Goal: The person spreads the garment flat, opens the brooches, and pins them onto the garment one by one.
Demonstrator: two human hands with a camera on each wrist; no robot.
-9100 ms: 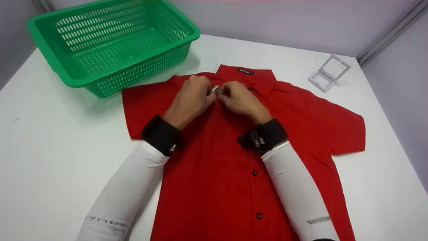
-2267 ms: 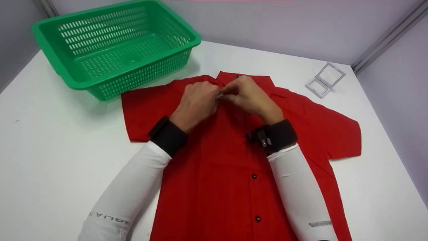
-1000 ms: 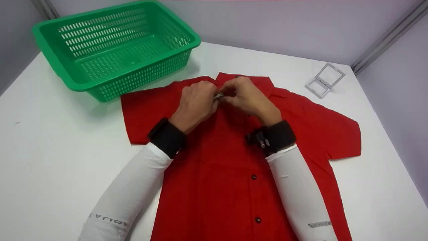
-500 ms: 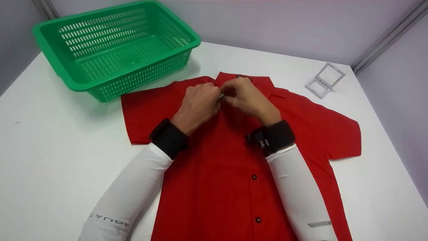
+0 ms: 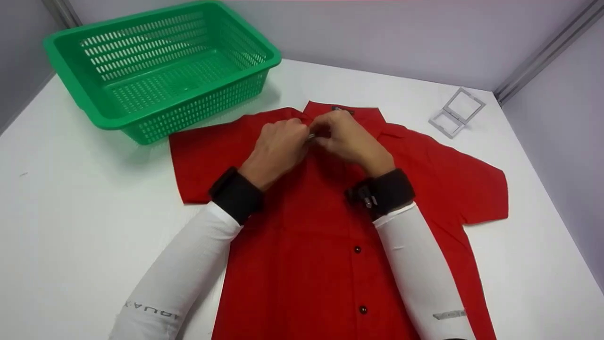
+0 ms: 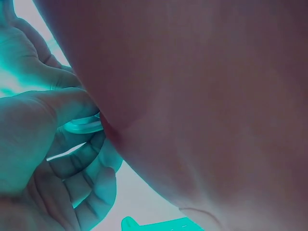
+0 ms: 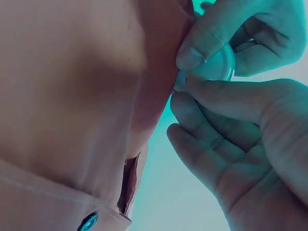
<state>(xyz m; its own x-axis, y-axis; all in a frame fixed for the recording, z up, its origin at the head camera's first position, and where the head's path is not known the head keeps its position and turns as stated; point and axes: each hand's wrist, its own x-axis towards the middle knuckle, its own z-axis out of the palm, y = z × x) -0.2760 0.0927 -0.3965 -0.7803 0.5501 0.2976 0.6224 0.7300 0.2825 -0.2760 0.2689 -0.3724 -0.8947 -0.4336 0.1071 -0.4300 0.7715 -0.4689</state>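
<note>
A red short-sleeved shirt (image 5: 316, 264) lies spread on the white table, with dark buttons (image 5: 357, 249) down its front. Both hands meet at its chest, just below the collar. My left hand (image 5: 278, 146) holds a round, shiny-rimmed badge (image 7: 220, 66) between thumb and fingers, close against the cloth. My right hand (image 5: 351, 141) pinches at the badge's edge with thumb and forefinger, its other fingers loosely bent in the right wrist view. From the left wrist, raised cloth (image 6: 192, 96) fills most of the view and hides part of the badge.
A green slotted plastic basket (image 5: 198, 106) stands at the back left, near the shirt's sleeve. On the right of the table (image 5: 542, 236) sits a grey hinged pair of square frames (image 5: 457, 113). Pale walls (image 5: 377, 42) border the table behind and at the right.
Since the oldest frame, my right hand has turned and now partly covers the collar label. Less of the badge shows between the hands. In the last second both hands shift only slightly.
</note>
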